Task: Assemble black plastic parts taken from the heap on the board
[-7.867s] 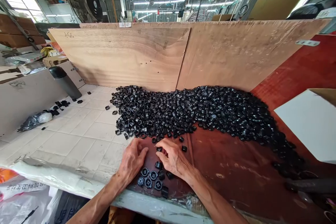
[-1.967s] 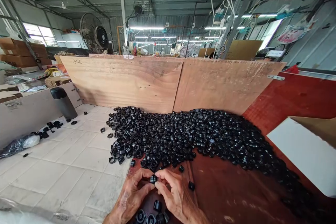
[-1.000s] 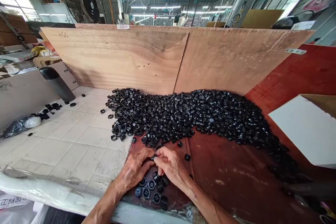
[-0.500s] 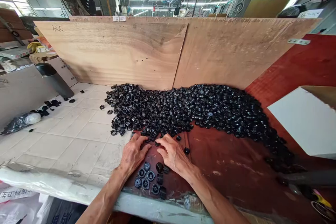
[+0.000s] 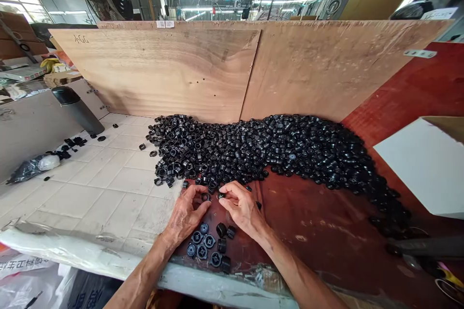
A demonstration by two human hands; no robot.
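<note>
My left hand (image 5: 188, 210) holds a small black plastic ring (image 5: 206, 197) between thumb and fingers. Facing it, my right hand (image 5: 241, 205) pinches a small round black cap (image 5: 221, 195). The two pieces are apart, with a narrow gap between them. Just beyond my fingertips lies a long heap of black plastic rings and caps (image 5: 246, 149). Nearer to me, between my forearms, several round black caps (image 5: 202, 251) lie in a small cluster on the dark red tabletop (image 5: 300, 231), some with their spoked inner side up.
A wooden board (image 5: 163, 67) walls off the back. At left, a dark grey bottle (image 5: 79, 113) and a bag of black parts (image 5: 27, 169) stand on pale tiles (image 5: 83, 198). To the right sits a white box (image 5: 420, 169). A padded edge (image 5: 90, 251) runs along the front.
My fingers have drawn back slightly from the heap's edge. A ring now shows in my left hand and a cap in my right. The cluster of caps stays in place.
</note>
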